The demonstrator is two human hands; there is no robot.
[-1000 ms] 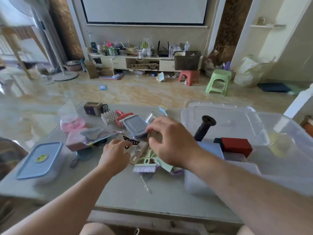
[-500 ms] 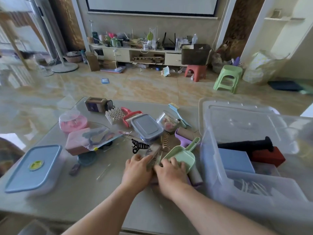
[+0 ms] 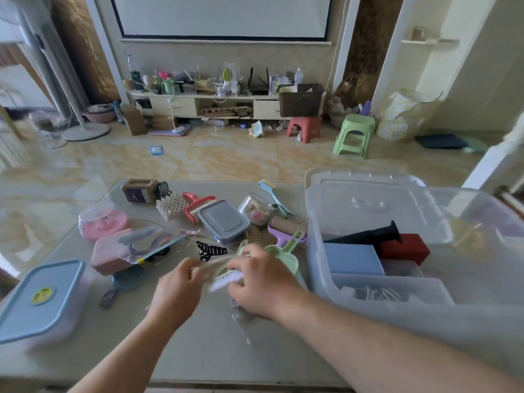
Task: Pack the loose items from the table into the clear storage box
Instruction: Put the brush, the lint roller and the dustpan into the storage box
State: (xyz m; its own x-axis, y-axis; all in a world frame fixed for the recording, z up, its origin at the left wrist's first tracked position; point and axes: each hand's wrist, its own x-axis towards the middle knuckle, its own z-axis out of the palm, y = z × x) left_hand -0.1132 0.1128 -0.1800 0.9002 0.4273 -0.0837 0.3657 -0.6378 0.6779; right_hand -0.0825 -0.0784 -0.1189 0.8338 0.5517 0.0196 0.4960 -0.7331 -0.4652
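The clear storage box (image 3: 320, 251) stands at the right of the table and holds a black handle (image 3: 368, 236), a red box (image 3: 405, 248) and a blue box (image 3: 351, 258). My right hand (image 3: 261, 282) is closed on a small brush with white bristles (image 3: 226, 280), lifted just above the table. My left hand (image 3: 178, 290) pinches a thin clear flat item (image 3: 209, 265) beside the brush. A green dustpan (image 3: 283, 252) lies just behind my right hand, and a black hair claw (image 3: 211, 249) lies past my left hand.
Loose items crowd the table's middle: a grey lidded container (image 3: 224, 222), purple lint roller (image 3: 283, 228), red scraper (image 3: 195, 204), white grid rack (image 3: 171, 207), pink case (image 3: 113, 251), pink round box (image 3: 102, 222). A blue-lidded container (image 3: 39, 299) sits near left. The box's lid (image 3: 365, 177) lies behind it.
Both hands have drawn together near the dustpan and lifted. My right hand has picked up the white-bristled brush; my left hand now pinches a thin clear item.
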